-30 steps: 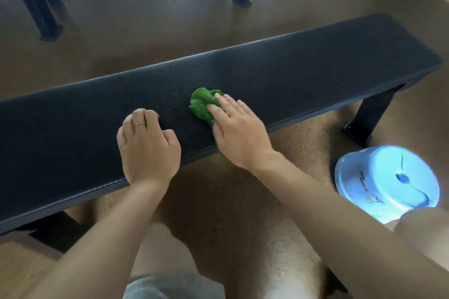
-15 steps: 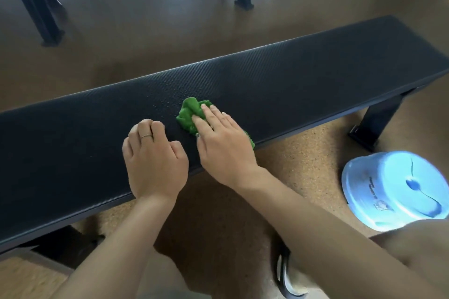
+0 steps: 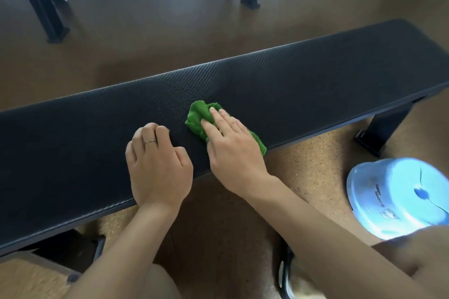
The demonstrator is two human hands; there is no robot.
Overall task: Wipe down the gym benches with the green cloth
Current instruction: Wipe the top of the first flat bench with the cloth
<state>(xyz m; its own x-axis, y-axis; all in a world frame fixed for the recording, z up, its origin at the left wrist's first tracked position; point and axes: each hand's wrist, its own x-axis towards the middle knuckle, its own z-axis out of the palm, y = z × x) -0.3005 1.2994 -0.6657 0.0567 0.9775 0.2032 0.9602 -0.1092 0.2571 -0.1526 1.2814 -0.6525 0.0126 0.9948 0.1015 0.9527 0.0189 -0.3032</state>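
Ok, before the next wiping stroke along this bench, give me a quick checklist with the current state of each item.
1. Crumpled green cloth flat on the black textured bench pad: ok.
2. Right hand pressing the cloth with straight fingers: ok.
3. Left hand resting on the pad, bracing, clear of the cloth: ok.
4. Water droplets on the pad just left of the cloth, not yet wiped: not ok.
5. Cloth fully on the pad: not ok, its near end hangs over the front edge.
6. Pale blue plastic basin on the floor, clear of the bench: ok.
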